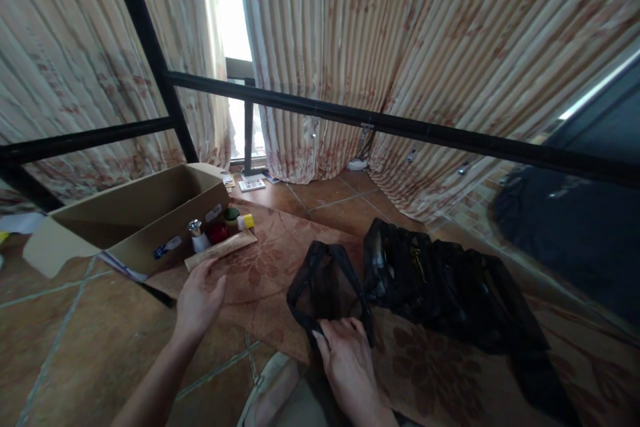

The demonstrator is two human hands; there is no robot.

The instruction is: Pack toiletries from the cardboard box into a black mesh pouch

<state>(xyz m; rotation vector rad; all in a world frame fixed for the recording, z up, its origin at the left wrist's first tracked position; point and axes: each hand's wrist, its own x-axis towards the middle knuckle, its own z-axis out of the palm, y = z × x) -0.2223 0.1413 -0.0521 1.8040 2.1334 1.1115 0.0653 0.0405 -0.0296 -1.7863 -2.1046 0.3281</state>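
Note:
My left hand [199, 300] hovers over the patterned mat [260, 280] with its fingers stretched forward, holding nothing, just short of a long tan tube [221, 250]. Behind the tube stand a small white bottle with a silver cap [197, 235], a red round item [218, 232], a green-lidded jar [231, 215] and a yellow-capped piece [246, 221]. My right hand [345, 353] rests on the near edge of a small black mesh pouch [327, 290], fingers curled on its rim. A larger black organiser bag [450, 287] lies open to the right.
An open cardboard box [135, 213] lies on its side at the left on the tiled floor. A black metal frame [380, 121] crosses the view before striped curtains. A dark bag [575, 227] sits at far right. Small packets [251, 183] lie near the window.

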